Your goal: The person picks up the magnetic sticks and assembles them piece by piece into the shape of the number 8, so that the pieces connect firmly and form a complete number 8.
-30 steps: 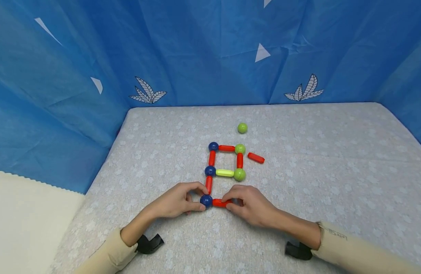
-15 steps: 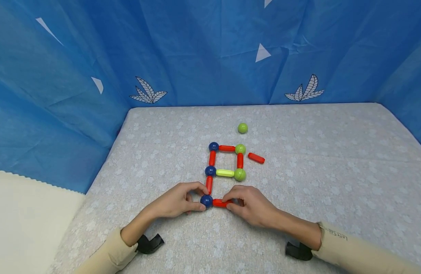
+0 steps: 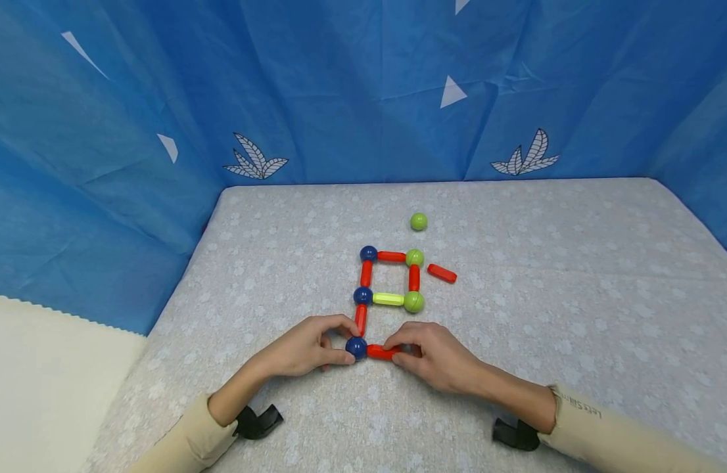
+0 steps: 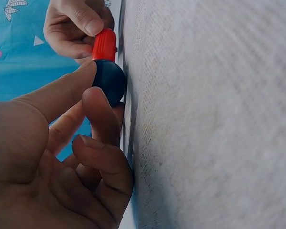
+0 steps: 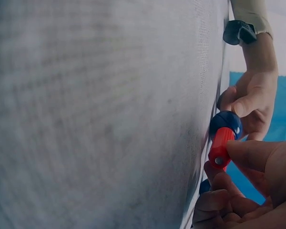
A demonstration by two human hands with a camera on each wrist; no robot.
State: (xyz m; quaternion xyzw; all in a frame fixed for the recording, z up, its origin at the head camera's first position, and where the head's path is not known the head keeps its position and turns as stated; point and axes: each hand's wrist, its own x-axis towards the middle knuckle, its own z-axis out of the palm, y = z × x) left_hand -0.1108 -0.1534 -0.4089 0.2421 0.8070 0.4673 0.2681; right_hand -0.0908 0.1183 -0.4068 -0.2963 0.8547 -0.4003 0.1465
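Observation:
My left hand (image 3: 309, 345) pinches a dark blue ball (image 3: 356, 348) between thumb and fingers at the near left corner of a ball-and-stick figure. From that ball a red magnetic stick (image 3: 378, 352) points right, and my right hand (image 3: 431, 356) pinches its outer part. In the right wrist view the stick's free end shows a round metal tip (image 5: 219, 161). Another red stick (image 3: 361, 320) runs from the held ball up to a blue ball (image 3: 363, 296). Beyond it is a square of red sticks, a yellow-green stick (image 3: 388, 299) and blue and green balls.
A loose red stick (image 3: 442, 273) lies right of the square. Behind the square sits a loose green ball (image 3: 419, 221). Patterned grey cloth (image 3: 564, 282) covers the table, and a blue curtain (image 3: 363, 92) hangs along its back and sides.

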